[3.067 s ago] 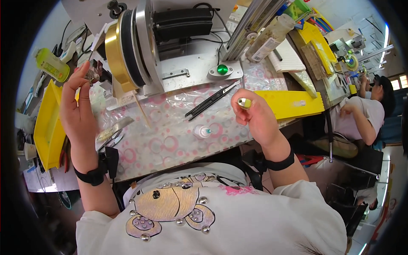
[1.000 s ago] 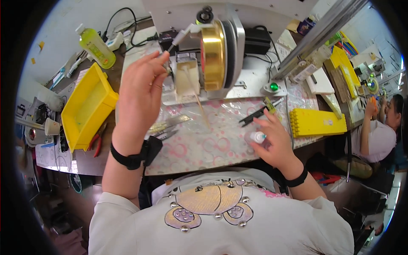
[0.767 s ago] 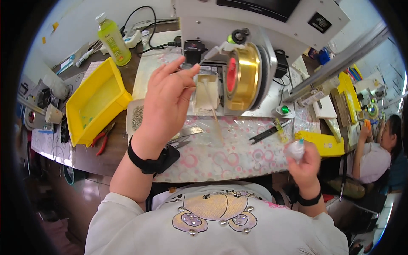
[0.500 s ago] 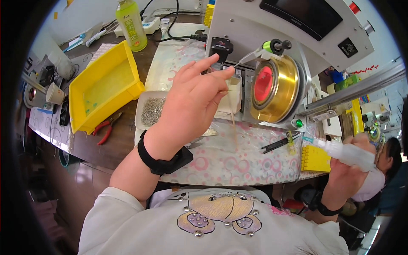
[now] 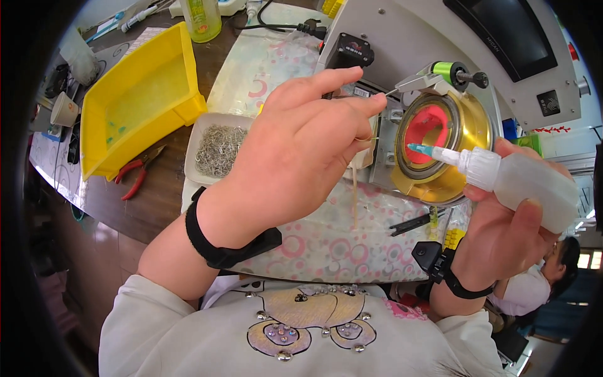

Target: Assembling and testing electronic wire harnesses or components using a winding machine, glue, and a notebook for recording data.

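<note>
My right hand (image 5: 512,242) is wrapped round a translucent white squeeze bottle (image 5: 534,191) with a teal needle tip. That tip points left, in front of the pink ring at the centre of a gold wheel (image 5: 474,144) on a grey machine. Left of the wheel, my left hand (image 5: 308,144) has its index finger stretched to a thin metal rod on the machine. Its other fingers are bent and the thumb is mostly hidden; what they pinch, if anything, is too small to name. A thin pale strip (image 5: 355,195) hangs below these fingers.
A white dish of small metal rings (image 5: 218,149) sits beside my left wrist, with red-handled pliers (image 5: 137,173) and a yellow bin (image 5: 141,103) further left. Black tweezers-like tools (image 5: 416,224) lie on the patterned cover. Another person (image 5: 527,286) is behind at the right.
My right hand has brought the bottle up and left, from the table's right edge to the gold wheel. The head view has shifted slightly; my left hand stays by the rod.
</note>
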Demonstrator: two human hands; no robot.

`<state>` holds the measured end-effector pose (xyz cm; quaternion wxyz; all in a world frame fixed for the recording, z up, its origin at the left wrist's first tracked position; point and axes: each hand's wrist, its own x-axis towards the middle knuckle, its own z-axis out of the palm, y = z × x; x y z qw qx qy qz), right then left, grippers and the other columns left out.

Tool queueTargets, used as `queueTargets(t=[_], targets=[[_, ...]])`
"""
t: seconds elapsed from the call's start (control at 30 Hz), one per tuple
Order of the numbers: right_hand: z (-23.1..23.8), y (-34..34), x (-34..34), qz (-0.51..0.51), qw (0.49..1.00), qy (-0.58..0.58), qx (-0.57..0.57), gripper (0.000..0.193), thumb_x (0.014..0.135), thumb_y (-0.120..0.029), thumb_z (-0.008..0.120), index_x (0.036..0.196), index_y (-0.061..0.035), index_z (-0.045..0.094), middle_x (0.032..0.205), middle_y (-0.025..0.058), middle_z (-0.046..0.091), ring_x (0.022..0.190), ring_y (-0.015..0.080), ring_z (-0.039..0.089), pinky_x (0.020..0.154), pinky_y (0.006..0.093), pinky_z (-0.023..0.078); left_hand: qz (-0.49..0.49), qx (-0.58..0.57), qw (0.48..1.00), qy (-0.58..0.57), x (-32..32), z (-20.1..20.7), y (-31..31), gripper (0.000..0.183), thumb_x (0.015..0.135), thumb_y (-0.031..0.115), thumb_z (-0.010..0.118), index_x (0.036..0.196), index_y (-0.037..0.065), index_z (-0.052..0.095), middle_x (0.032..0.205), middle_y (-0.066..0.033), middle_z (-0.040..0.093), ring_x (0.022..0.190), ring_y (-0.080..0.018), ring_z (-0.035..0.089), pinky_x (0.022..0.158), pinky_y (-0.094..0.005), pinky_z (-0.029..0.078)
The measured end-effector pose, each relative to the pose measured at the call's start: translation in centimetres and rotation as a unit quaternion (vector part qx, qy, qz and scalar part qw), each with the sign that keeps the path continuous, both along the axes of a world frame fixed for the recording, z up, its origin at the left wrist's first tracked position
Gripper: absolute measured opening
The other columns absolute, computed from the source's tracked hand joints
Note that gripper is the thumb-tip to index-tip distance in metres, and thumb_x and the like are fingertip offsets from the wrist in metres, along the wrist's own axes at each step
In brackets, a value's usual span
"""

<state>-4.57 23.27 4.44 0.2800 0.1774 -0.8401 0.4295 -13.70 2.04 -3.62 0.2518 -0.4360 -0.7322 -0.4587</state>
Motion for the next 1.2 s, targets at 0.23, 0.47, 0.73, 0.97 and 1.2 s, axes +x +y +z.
queueTargets(t=[0.23,0.47,0.73,0.97,1.2], targets=[[-1.1,-0.3,-0.5,-0.061,0.992,0.084,-0.069,0.051,0.084,-0.033,0.052,0.112,0.0089,0.046,0.101,0.0298,0.056,0.093,0.0364,0.059,0.056,0.0364,0.056,-0.002,-0.007,1.000,0.011,-0.3,0.0,0.1,0.013,0.075,-0.003,0.060,0.083,0.004,0.053,0.104,-0.0135,0.065,0.103,-0.0369,0.055,0.090,-0.0420,0.043],[-1.4,-0.2,0.1,-0.021,0.984,0.067,-0.162,0.047,0.086,-0.031,0.050,0.109,0.0100,0.049,0.102,0.0267,0.057,0.093,0.0335,0.060,0.065,0.0365,0.056,-0.005,-0.014,1.000,0.015,-0.4,-0.2,0.1,0.011,0.078,-0.001,0.060,0.084,0.005,0.053,0.106,-0.0135,0.065,0.110,-0.0359,0.052,0.092,-0.0400,0.040],[-1.7,0.1,0.5,-0.015,0.980,0.056,-0.191,0.044,0.086,-0.030,0.049,0.107,0.0094,0.050,0.102,0.0253,0.057,0.093,0.0316,0.059,0.068,0.0358,0.054,-0.018,-0.010,0.999,0.026,-0.5,-0.3,0.0,0.011,0.078,-0.002,0.059,0.086,0.004,0.053,0.107,-0.0143,0.064,0.109,-0.0359,0.051,0.093,-0.0404,0.040],[-1.9,0.3,0.3,-0.009,0.975,0.050,-0.215,0.043,0.086,-0.029,0.049,0.106,0.0088,0.050,0.101,0.0240,0.056,0.092,0.0299,0.058,0.070,0.0352,0.053,-0.032,-0.023,0.999,0.022,-0.7,-0.2,-0.1,0.012,0.078,-0.003,0.059,0.086,0.003,0.053,0.107,-0.0144,0.064,0.109,-0.0360,0.051,0.094,-0.0412,0.039],[-2.0,0.9,0.6,-0.006,0.970,0.046,-0.238,0.041,0.086,-0.028,0.049,0.105,0.0083,0.051,0.100,0.0227,0.056,0.092,0.0283,0.057,0.072,0.0346,0.051,-0.036,-0.017,0.999,0.023,-0.5,-0.2,0.2,0.013,0.076,-0.002,0.060,0.086,0.004,0.053,0.105,-0.0130,0.064,0.106,-0.0351,0.052,0.093,-0.0410,0.040]])
